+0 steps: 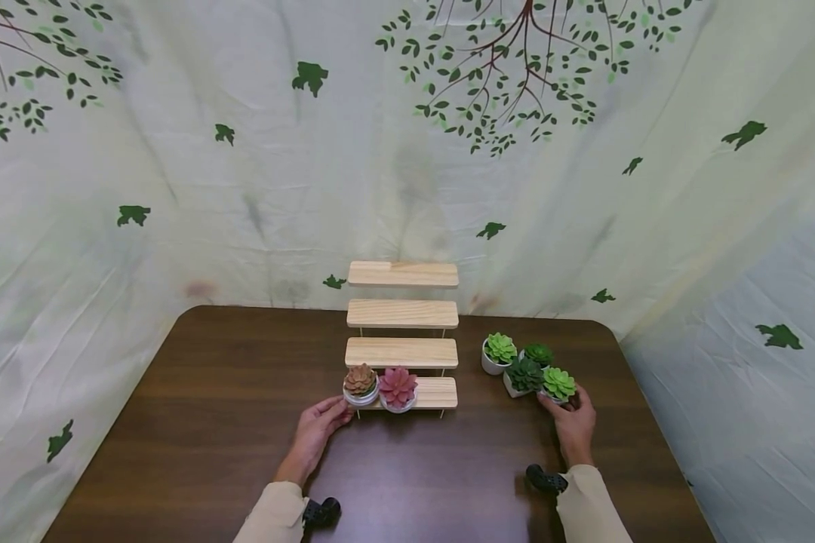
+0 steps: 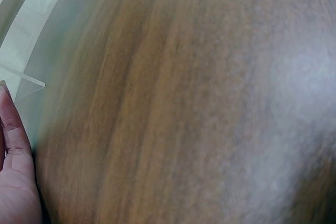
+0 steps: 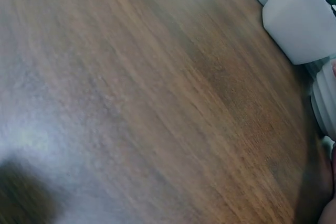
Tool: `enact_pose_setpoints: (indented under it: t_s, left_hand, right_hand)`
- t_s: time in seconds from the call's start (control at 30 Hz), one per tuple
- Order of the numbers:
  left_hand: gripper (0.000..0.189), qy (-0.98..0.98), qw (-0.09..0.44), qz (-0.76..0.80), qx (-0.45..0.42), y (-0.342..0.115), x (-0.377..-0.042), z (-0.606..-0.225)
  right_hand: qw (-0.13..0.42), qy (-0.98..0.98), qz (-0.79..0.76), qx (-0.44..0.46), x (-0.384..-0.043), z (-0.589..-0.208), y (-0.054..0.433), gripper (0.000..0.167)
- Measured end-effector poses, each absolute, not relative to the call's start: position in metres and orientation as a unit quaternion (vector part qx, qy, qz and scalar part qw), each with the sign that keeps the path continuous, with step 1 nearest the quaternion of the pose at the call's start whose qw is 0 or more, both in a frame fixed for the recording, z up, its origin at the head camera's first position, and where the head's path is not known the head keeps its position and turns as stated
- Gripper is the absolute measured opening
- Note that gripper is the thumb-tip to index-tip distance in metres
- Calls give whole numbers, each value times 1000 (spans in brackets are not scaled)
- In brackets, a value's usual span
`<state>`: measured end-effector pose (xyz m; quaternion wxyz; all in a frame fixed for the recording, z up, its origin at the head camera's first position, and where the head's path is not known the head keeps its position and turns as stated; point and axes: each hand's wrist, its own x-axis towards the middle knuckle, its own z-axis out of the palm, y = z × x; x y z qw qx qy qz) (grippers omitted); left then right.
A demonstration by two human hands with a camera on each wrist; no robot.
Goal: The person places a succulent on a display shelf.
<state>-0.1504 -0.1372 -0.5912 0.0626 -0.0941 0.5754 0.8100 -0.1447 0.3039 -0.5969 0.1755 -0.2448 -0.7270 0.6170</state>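
Observation:
My left hand [image 1: 315,436] reaches to the left end of the lowest shelf, its fingertips at the white pot of a brown succulent [image 1: 361,380]; whether they pinch it is hidden. Against that plant stands a pink succulent [image 1: 398,387] in a white pot on the same shelf. My right hand [image 1: 576,424] holds the pot of a light green succulent [image 1: 558,383] between thumb and fingers. In the right wrist view its ribbed white pot [image 3: 326,100] shows at the right edge. Only part of the left hand [image 2: 18,182] appears in the left wrist view.
A four-step wooden shelf rack [image 1: 402,352] stands at mid-table. To its right cluster a light green succulent [image 1: 499,348], a dark green one [image 1: 524,373] and another green one [image 1: 538,353]. The brown table [image 1: 244,377] meets a leaf-printed curtain [image 1: 258,188] behind.

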Motion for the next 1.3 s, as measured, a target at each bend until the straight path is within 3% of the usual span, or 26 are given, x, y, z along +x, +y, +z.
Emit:
enact_pose_setpoints:
  t_s: [0.4, 0.9, 1.3]
  left_hand:
    - [19, 576, 66, 805, -125, -137, -152, -590]
    - [11, 569, 63, 816, -82, -137, -148, -590]
    - [11, 567, 72, 813, -111, -135, -149, -586]
  right_hand:
    - [185, -722, 615, -256, -141, -601, 302, 65]
    - [187, -707, 631, -258, -120, -600, 296, 64]
    - [145, -725, 624, -251, -99, -592, 281, 70]
